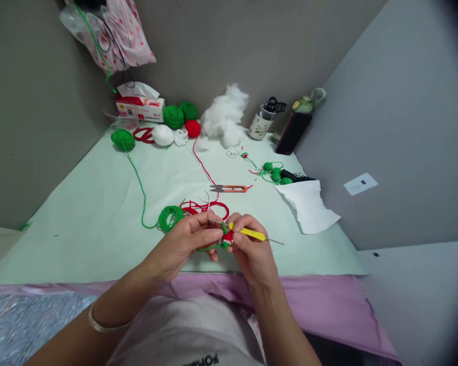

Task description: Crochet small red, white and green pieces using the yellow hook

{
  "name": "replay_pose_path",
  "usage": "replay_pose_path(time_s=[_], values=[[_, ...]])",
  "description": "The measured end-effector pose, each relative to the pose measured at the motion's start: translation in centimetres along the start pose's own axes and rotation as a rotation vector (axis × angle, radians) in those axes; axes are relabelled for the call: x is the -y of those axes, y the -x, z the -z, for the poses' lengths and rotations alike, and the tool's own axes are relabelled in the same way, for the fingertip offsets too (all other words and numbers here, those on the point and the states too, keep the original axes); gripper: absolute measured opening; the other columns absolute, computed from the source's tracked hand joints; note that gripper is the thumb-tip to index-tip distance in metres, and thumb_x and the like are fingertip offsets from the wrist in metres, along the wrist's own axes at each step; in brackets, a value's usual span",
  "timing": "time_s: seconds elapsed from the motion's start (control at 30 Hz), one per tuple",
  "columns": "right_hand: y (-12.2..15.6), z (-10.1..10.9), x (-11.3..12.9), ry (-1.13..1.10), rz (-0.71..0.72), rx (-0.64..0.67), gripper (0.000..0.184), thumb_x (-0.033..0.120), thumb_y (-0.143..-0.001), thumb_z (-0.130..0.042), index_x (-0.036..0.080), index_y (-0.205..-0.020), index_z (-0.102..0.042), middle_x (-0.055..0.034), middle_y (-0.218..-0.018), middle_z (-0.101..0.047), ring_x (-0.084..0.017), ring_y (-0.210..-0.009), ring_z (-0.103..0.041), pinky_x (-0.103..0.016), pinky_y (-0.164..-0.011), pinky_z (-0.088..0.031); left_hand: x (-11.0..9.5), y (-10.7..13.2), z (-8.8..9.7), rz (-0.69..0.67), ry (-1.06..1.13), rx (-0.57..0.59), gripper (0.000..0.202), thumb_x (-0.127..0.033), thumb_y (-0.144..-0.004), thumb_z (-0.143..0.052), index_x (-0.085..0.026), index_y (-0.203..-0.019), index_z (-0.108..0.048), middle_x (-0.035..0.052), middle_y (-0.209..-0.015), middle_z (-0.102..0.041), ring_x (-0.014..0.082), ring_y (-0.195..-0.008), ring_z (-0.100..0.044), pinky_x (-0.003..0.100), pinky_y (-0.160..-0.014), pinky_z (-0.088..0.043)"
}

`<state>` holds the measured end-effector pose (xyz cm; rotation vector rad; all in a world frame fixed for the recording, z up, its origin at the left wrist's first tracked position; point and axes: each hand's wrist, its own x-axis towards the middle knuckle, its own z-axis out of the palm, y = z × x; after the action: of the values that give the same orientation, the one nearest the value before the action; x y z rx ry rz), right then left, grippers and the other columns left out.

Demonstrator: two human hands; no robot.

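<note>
Near the front of the table, my left hand [193,236] pinches a small red, white and green crochet piece [227,238] at its left side. My right hand [254,249] is closed around a yellow-handled crochet hook [252,233], whose metal shaft points left across the top of the piece. Green yarn loops over the shaft, and a green strand passes beneath my left fingers. Just beyond my hands lie a green yarn coil [170,218] and loose red yarn [217,205]. Part of the crochet piece is hidden by my fingers.
Orange thread snips [229,188] lie beyond my hands. Yarn balls [163,135], a tissue box [141,108] and white stuffing [225,117] line the back. At right are green crocheted balls [276,175], white paper [309,207], a phone [293,133] and a cup [260,127].
</note>
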<state>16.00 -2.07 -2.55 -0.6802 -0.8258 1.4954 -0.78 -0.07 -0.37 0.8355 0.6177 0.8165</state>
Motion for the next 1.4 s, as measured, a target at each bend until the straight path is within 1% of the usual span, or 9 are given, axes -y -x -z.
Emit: replay_pose_path(time_s=[0.23,0.43,0.7,0.83,1.0,1.13,1.23,1.3,1.4], values=[[0.1,-0.1,0.0,0.013,-0.028,-0.006,0.020,0.030,-0.077,-0.094,0.023,-0.078,-0.075,0.0024,-0.085,-0.067,-0.008,-0.057,-0.060,-0.022,-0.053,-0.051,0.2,-0.1,0.1,0.008,-0.076,-0.001,0.017,-0.034,-0.085,-0.078,-0.019,-0.087,-0.070,0.0014,-0.077,-0.068,0.0167,-0.073,-0.063,0.025,-0.058,-0.052],[0.2,-0.3,-0.1,-0.079,-0.124,-0.024,0.026,0.031,-0.074,-0.096,0.022,-0.077,-0.072,0.0023,-0.080,-0.065,-0.006,-0.056,-0.054,-0.018,-0.052,-0.047,-1.0,-0.2,0.1,-0.318,-0.622,-0.364,0.010,-0.012,-0.076,-0.071,-0.020,-0.077,-0.066,0.0006,-0.090,-0.065,0.0141,-0.077,-0.059,0.025,-0.068,-0.048],[0.2,-0.1,-0.2,-0.118,-0.131,-0.033,0.029,0.033,-0.072,-0.096,0.023,-0.076,-0.069,0.0013,-0.081,-0.063,-0.007,-0.058,-0.050,-0.015,-0.050,-0.046,-0.2,0.4,-0.6,0.072,0.133,-0.046,0.012,-0.030,-0.090,-0.067,-0.022,-0.086,-0.059,-0.0091,-0.051,-0.048,0.0073,-0.041,-0.029,0.020,-0.040,-0.028],[0.3,0.0,-0.2,-0.140,-0.137,0.000,0.029,0.033,-0.074,-0.095,0.022,-0.076,-0.069,0.0018,-0.080,-0.063,-0.006,-0.057,-0.050,-0.014,-0.049,-0.046,-0.4,0.2,-0.6,0.055,0.089,-0.019,0.012,-0.030,-0.093,-0.064,-0.023,-0.088,-0.056,-0.0086,-0.065,-0.052,0.0066,-0.043,-0.035,0.020,-0.043,-0.032],[0.1,0.3,-0.5,-0.157,-0.168,-0.064,0.032,0.031,-0.071,-0.097,0.021,-0.075,-0.067,0.0024,-0.078,-0.060,-0.007,-0.060,-0.049,-0.015,-0.051,-0.046,-1.9,-0.4,1.0,-0.208,-0.466,-0.200,0.013,-0.021,-0.087,-0.077,-0.021,-0.090,-0.064,-0.0026,-0.080,-0.065,0.0127,-0.074,-0.057,0.023,-0.068,-0.044],[0.0,0.1,-0.6,-0.165,-0.175,-0.089,0.033,0.032,-0.069,-0.098,0.022,-0.075,-0.067,0.0017,-0.079,-0.061,-0.008,-0.061,-0.049,-0.016,-0.051,-0.046,-2.1,-0.5,1.1,-0.061,-0.048,-0.174,0.020,-0.028,-0.088,-0.077,-0.019,-0.101,-0.065,-0.0029,-0.078,-0.061,0.0113,-0.069,-0.054,0.023,-0.069,-0.046],[-0.1,-0.3,-0.4,-0.171,-0.172,-0.045,0.033,0.032,-0.068,-0.099,0.022,-0.073,-0.068,0.0016,-0.076,-0.061,-0.009,-0.060,-0.049,-0.017,-0.050,-0.045,-1.5,-0.5,0.5,-0.006,0.143,-0.176,0.015,-0.026,-0.087,-0.074,-0.017,-0.095,-0.065,-0.0080,-0.067,-0.045,0.0061,-0.051,-0.036,0.019,-0.055,-0.038],[-0.1,-0.5,-0.3,-0.177,-0.173,-0.030,0.032,0.032,-0.068,-0.098,0.022,-0.073,-0.068,0.0016,-0.075,-0.061,-0.008,-0.059,-0.048,-0.017,-0.049,-0.043,-1.5,-0.6,0.5,-0.043,-0.005,-0.212,0.011,-0.029,-0.089,-0.070,-0.019,-0.092,-0.065,-0.0089,-0.063,-0.042,0.0065,-0.047,-0.025,0.020,-0.047,-0.027],[-0.1,-0.3,-0.3,-0.172,-0.172,-0.047,0.031,0.030,-0.069,-0.098,0.021,-0.075,-0.069,0.0014,-0.078,-0.062,-0.007,-0.058,-0.048,-0.017,-0.049,-0.043,-2.3,-0.4,1.4,-0.227,-0.541,-0.324,0.008,-0.030,-0.091,-0.070,-0.022,-0.092,-0.068,-0.0064,-0.063,-0.050,0.0112,-0.052,-0.037,0.023,-0.052,-0.029]])
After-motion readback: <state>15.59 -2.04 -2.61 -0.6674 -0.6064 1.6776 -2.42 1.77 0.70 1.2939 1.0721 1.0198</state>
